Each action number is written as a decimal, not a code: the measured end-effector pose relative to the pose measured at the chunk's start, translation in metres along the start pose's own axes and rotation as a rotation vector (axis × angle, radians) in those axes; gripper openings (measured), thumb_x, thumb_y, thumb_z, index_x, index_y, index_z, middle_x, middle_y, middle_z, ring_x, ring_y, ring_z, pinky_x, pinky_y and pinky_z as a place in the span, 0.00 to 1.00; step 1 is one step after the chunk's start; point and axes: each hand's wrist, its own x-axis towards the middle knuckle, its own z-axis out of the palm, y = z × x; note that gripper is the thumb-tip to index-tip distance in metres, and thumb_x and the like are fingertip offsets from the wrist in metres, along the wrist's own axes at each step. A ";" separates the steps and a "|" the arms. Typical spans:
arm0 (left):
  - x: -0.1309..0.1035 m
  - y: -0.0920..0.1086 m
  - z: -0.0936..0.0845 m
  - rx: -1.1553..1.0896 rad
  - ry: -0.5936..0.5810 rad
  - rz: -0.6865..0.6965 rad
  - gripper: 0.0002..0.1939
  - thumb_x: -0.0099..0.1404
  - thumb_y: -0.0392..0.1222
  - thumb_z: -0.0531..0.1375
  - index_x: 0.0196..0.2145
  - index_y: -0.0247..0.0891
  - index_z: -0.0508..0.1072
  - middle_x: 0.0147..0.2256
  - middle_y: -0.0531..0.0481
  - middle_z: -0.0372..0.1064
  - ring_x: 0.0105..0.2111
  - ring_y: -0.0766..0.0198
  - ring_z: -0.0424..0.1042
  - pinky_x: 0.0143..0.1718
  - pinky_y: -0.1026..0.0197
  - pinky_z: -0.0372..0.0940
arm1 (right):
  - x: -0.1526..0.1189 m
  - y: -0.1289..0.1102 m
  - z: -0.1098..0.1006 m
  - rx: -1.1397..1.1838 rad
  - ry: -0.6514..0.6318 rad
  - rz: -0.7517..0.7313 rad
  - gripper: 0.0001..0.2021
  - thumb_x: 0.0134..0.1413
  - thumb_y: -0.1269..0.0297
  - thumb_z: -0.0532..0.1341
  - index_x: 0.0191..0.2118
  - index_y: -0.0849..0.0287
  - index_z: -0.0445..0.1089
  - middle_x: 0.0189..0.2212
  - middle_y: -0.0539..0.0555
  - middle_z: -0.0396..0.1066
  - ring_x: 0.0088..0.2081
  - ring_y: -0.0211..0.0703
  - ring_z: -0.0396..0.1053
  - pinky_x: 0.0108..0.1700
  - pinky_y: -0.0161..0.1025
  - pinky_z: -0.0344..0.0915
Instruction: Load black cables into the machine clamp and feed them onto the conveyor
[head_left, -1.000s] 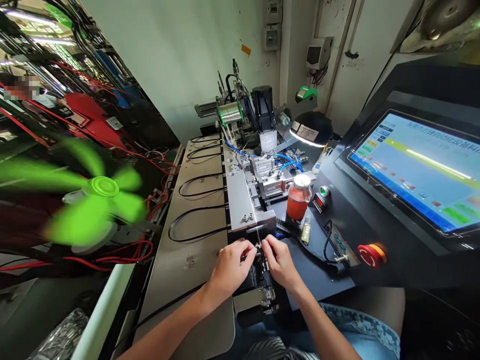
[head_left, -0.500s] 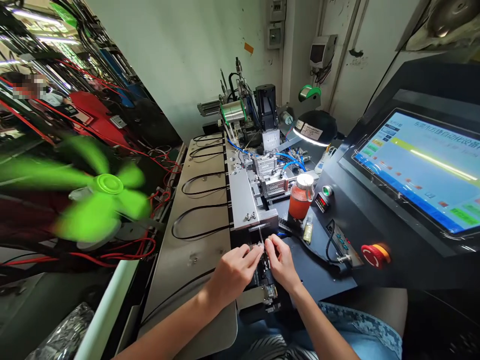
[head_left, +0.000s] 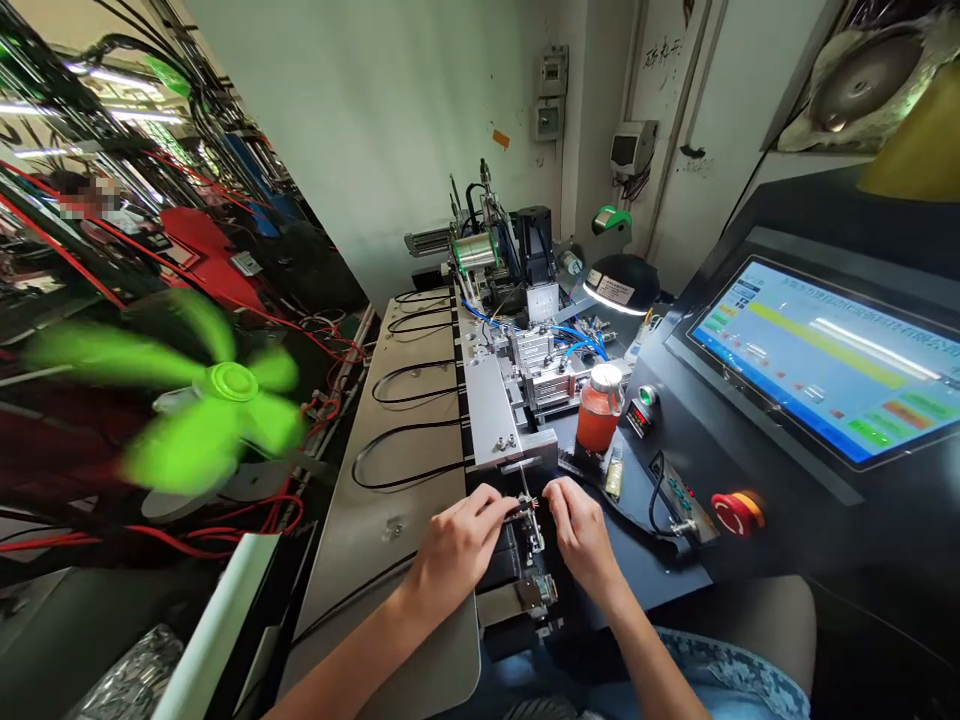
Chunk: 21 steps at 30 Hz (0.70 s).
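My left hand [head_left: 459,545] reaches over the bench edge, thumb and forefinger pinching what looks like the end of a black cable [head_left: 513,516]. Small reddish wire tips show past the fingertips, at a small metal clamp fixture [head_left: 535,530]. On the other side of the fixture, my right hand [head_left: 581,530] is closed, thumb against curled fingers, a little apart from the clamp. Whatever it may hold is too small to see. Just beyond both hands stands the end of a long metal rail cover [head_left: 491,410].
Looped black cables [head_left: 409,450] lie along the metal bench plate [head_left: 390,580] at left. A jar of red liquid [head_left: 598,410], a small bottle [head_left: 614,475], an emergency stop button [head_left: 737,513] and a touchscreen [head_left: 832,360] are at right. A green fan [head_left: 232,382] spins at left.
My right hand has moved right, away from my left fingertips, uncovering the clamp fixture. The left hand stays at the fixture. The camera view has shifted slightly.
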 end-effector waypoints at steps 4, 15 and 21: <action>0.000 -0.002 -0.002 -0.020 -0.075 -0.161 0.08 0.69 0.36 0.50 0.39 0.39 0.69 0.36 0.51 0.69 0.33 0.64 0.72 0.33 0.64 0.65 | -0.006 -0.008 -0.007 -0.191 -0.078 -0.207 0.11 0.62 0.73 0.49 0.42 0.57 0.67 0.36 0.56 0.70 0.38 0.45 0.65 0.40 0.40 0.62; -0.001 -0.005 0.005 0.004 -0.083 -0.143 0.09 0.69 0.37 0.49 0.36 0.40 0.68 0.34 0.52 0.68 0.31 0.64 0.71 0.32 0.65 0.64 | -0.016 -0.014 -0.013 -0.241 -0.060 -0.209 0.09 0.59 0.74 0.51 0.37 0.58 0.67 0.30 0.55 0.69 0.34 0.44 0.66 0.35 0.39 0.63; 0.001 -0.005 0.003 -0.004 -0.098 -0.142 0.09 0.69 0.37 0.50 0.35 0.40 0.68 0.34 0.52 0.68 0.31 0.63 0.71 0.32 0.64 0.64 | -0.016 -0.014 -0.011 -0.256 -0.026 -0.206 0.09 0.59 0.75 0.50 0.37 0.58 0.67 0.30 0.55 0.69 0.33 0.44 0.66 0.35 0.39 0.63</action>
